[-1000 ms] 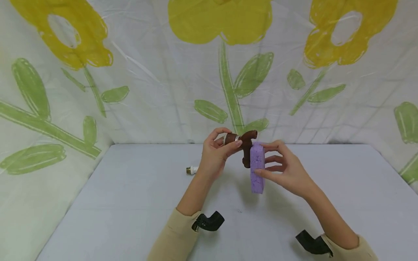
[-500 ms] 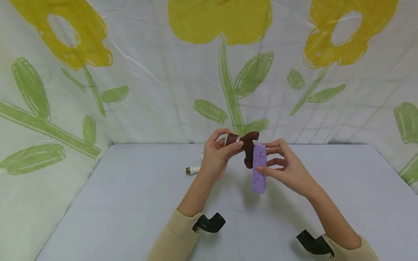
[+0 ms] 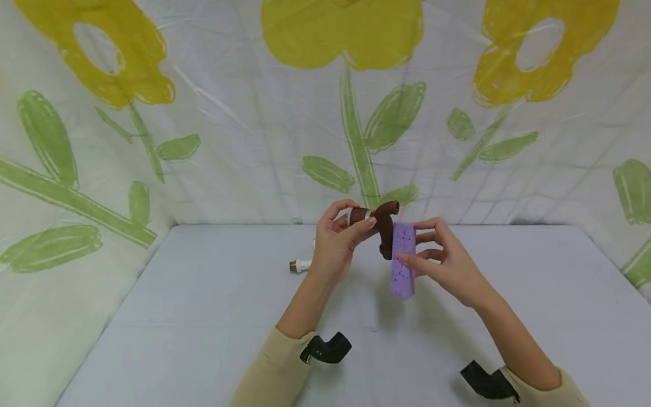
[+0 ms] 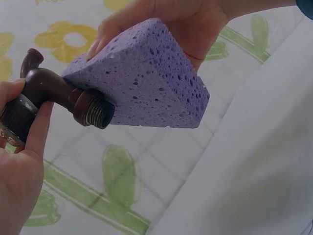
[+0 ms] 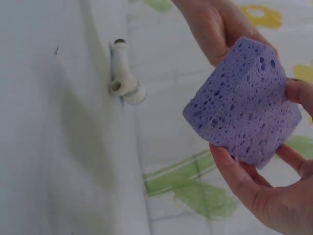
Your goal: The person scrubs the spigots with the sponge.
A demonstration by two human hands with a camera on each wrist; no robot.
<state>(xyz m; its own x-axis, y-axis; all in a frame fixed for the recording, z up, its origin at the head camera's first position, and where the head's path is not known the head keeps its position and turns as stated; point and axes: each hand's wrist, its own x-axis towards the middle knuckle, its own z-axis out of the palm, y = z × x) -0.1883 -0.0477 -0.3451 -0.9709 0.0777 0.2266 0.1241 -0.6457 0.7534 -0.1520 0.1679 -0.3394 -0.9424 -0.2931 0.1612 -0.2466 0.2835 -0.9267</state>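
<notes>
Above the table's far middle my left hand (image 3: 338, 237) grips a dark brown tap-shaped pipe fitting (image 3: 382, 223) by its banded end. In the left wrist view the fitting (image 4: 54, 95) shows a threaded spout touching the sponge. My right hand (image 3: 437, 260) pinches a purple sponge block (image 3: 403, 259) upright between thumb and fingers, its face pressed against the fitting's downward spout. The sponge (image 5: 244, 105) fills the right wrist view, with my fingers round its edges.
A white pipe fitting with a brass end (image 3: 300, 264) lies on the pale table (image 3: 203, 316) behind my left hand; it also shows in the right wrist view (image 5: 122, 81). A flower-print sheet (image 3: 229, 124) backs the table and hangs at both sides.
The sponge has slid slightly up and down along the brown fitting's spout. The fitting's top end has tilted a little; both hands stay in about the same place.
</notes>
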